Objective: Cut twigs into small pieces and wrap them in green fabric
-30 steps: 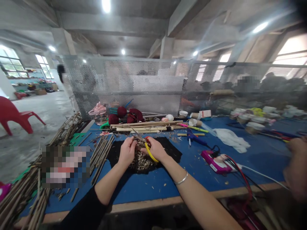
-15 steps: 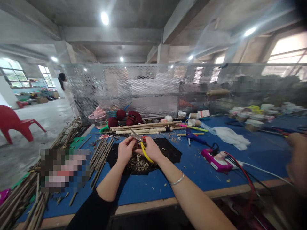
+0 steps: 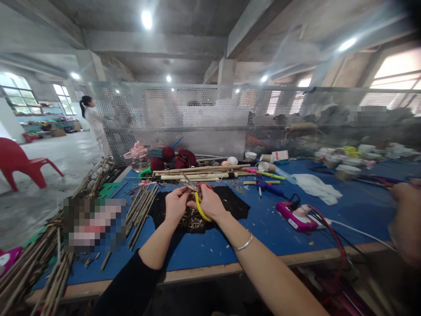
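My right hand (image 3: 210, 202) is wrapped round a pair of scissors (image 3: 198, 198) with yellow and red handles. The metal blades point up and left, parted, just above the fingers of my left hand (image 3: 176, 204). Those left fingers are closed in a pinch near the blades; what sits in them is too small to make out. Under both hands lies a black cloth (image 3: 235, 202) with a heap of small brown and pale clippings (image 3: 192, 223) on it. A bundle of thin cut twigs (image 3: 142, 210) rests left of the cloth.
Long branches (image 3: 42, 263) pile along the left edge of the blue table (image 3: 223, 250). Dark red yarn balls (image 3: 184, 159) and sticks lie at the back. A blue glue gun (image 3: 268, 186), pink power strip (image 3: 297, 217) and cables are right. Another person's arm (image 3: 406, 219) shows far right.
The view has shifted slightly. My hands stay together over the heap, with the scissors still in my right hand at the left fingertips. The person behind at left has turned a little.
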Tool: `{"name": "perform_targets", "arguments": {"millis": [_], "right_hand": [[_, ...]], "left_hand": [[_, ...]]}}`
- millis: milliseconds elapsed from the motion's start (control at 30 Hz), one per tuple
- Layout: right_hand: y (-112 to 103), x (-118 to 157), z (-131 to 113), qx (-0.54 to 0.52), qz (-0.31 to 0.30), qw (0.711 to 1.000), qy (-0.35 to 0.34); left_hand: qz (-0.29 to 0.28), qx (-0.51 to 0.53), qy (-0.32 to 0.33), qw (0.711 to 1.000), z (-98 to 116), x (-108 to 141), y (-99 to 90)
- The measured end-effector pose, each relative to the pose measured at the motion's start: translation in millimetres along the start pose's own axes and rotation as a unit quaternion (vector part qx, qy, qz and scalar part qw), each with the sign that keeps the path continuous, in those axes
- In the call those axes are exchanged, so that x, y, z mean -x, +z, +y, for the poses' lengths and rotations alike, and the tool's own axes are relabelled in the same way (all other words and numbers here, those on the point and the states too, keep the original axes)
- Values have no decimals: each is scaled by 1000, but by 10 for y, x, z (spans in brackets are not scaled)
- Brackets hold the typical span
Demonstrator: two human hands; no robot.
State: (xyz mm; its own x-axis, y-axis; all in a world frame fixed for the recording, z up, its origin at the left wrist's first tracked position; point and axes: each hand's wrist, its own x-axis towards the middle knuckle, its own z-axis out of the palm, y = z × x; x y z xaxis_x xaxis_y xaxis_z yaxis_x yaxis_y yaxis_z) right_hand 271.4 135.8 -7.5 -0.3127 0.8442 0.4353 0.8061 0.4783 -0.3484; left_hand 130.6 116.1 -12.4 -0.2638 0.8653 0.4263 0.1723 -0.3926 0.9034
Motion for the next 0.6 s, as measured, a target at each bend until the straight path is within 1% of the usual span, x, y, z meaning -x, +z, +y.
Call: {"name": "perform_targets", "arguments": {"millis": [67, 133, 233, 500, 600], "right_hand": [[9, 14, -4, -6, -17, 1000, 19], [12, 27, -11, -5, -18, 999, 29], [13, 38, -18, -5, -18, 999, 34], [30, 46, 23, -15, -25, 999, 33], [25, 57, 19, -1, -15, 999, 35]], "left_hand": [[6, -8, 0, 1000, -16, 5, -7], [14, -18, 2, 1000, -15, 9, -16], [18, -27, 8, 999, 8, 18, -27], [4, -35, -2, 999, 27, 18, -35], [5, -37, -4, 999, 47, 39, -26]]}}
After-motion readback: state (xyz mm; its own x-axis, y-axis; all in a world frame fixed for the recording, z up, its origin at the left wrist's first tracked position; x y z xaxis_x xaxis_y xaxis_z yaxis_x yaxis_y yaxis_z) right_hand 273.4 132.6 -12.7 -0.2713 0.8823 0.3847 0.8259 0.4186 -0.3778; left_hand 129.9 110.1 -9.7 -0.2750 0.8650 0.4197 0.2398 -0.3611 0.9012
